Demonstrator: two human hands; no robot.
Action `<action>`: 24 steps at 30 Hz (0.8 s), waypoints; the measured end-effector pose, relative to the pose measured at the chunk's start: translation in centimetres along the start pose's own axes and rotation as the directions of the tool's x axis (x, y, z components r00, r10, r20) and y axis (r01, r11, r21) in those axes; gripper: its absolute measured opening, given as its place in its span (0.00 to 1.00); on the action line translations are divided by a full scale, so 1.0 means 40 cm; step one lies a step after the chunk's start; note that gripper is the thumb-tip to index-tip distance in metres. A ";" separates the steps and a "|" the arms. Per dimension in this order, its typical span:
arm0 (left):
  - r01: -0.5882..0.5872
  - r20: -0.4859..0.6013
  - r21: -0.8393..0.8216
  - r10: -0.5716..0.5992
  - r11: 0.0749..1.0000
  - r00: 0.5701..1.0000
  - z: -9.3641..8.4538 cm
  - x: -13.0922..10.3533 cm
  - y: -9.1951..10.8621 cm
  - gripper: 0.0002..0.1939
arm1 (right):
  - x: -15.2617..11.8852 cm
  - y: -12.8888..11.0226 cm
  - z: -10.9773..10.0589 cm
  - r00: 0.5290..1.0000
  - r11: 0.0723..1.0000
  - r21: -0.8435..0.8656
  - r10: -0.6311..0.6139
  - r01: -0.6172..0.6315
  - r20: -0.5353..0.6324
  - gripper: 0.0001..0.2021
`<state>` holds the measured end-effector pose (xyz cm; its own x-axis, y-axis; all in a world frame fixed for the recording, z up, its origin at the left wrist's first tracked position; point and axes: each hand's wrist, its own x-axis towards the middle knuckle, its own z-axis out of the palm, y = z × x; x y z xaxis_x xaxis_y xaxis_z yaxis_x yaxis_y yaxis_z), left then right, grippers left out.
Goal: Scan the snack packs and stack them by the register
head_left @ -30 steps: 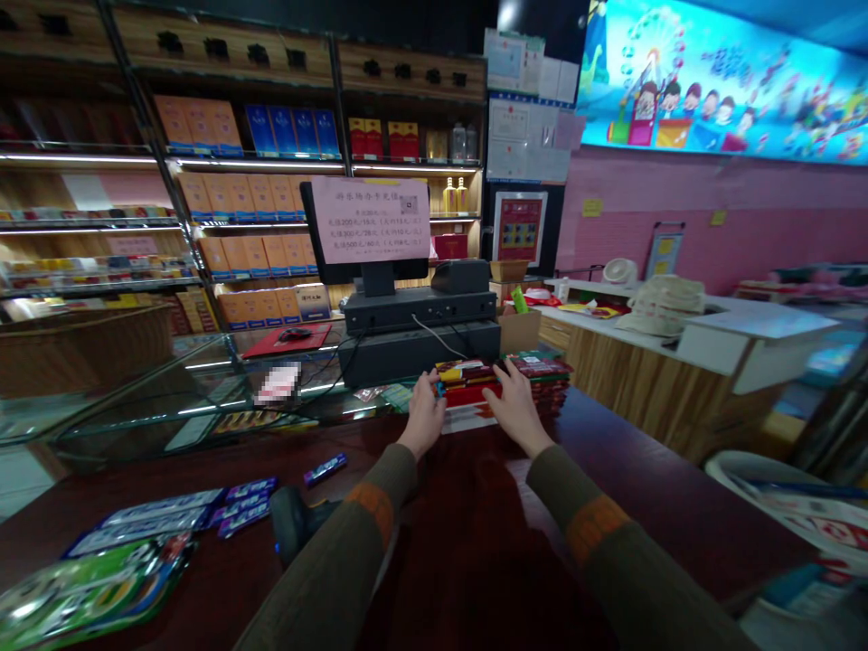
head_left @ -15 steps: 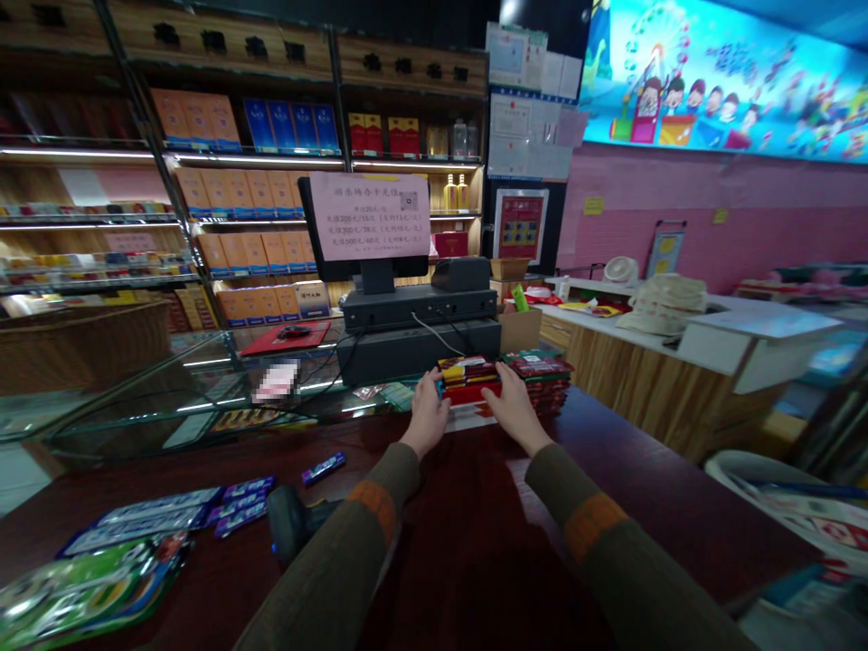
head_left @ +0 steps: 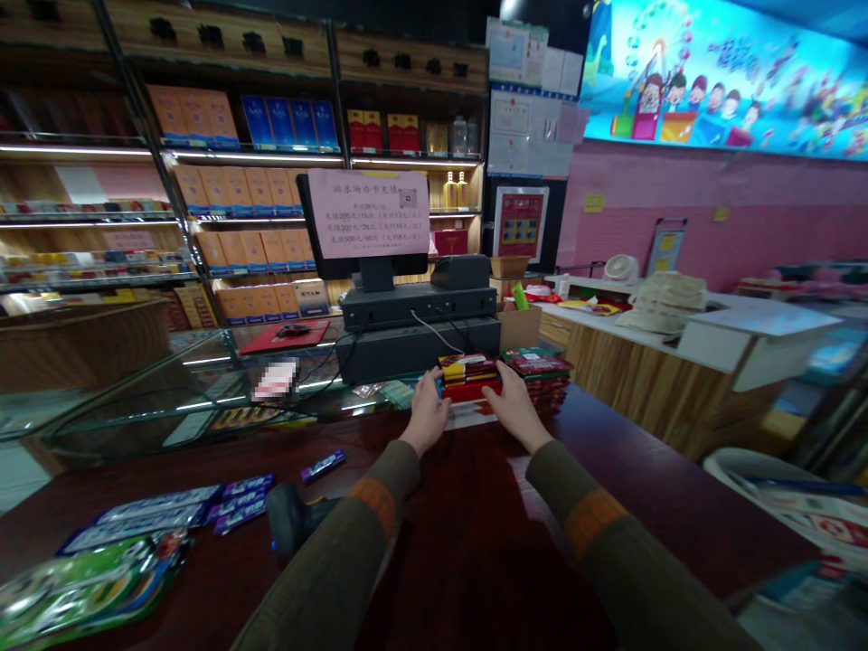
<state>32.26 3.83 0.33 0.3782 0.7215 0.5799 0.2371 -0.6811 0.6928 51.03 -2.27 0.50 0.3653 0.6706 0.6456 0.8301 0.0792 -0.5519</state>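
Note:
A stack of red and yellow packets [head_left: 467,378] lies at the far side of the dark red counter, in front of the grey cash register base. My left hand [head_left: 427,411] is curled against the stack's left side, with a bit of blue showing by its fingers. On the right side, my right hand [head_left: 514,402] presses with fingers and thumb, so the stack is held between both hands. Touching or close to its right is a second pile of dark red and green packets [head_left: 542,375].
On the counter [head_left: 475,561] at left lie a black scanner [head_left: 290,523], purple packets [head_left: 240,502], a small purple pack [head_left: 324,467] and green packages [head_left: 88,588]. Behind stands a monitor with a pink sign [head_left: 370,215]. A white bin [head_left: 793,497] is at right.

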 end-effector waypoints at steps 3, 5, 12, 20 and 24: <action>-0.023 -0.001 -0.004 0.023 1.000 1.000 -0.003 -0.001 -0.004 0.30 | -0.002 -0.002 0.001 1.000 1.000 0.012 0.000 0.000 -0.022 0.31; -0.028 -0.006 -0.002 0.028 1.000 1.000 -0.005 -0.001 -0.009 0.31 | -0.004 -0.003 0.001 0.999 1.000 0.023 -0.003 0.004 -0.035 0.31; -0.021 -0.007 -0.002 0.021 1.000 1.000 -0.023 -0.011 -0.019 0.30 | -0.015 -0.018 -0.002 0.998 0.999 0.045 -0.022 0.025 -0.056 0.31; -0.027 -0.006 0.064 0.028 0.998 1.000 -0.089 -0.032 -0.002 0.30 | -0.047 -0.062 -0.008 0.996 0.999 0.046 -0.012 0.016 -0.090 0.30; -0.034 -0.010 0.101 0.036 0.994 0.999 -0.137 -0.043 -0.009 0.29 | -0.063 -0.095 -0.005 0.995 0.997 0.061 -0.040 0.045 -0.087 0.29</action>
<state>26.62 3.52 1.43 0.3777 0.6981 0.6083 0.3134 -0.7146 0.6254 47.05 -4.42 1.06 0.3672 0.5999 0.7108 0.8184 0.1547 -0.5534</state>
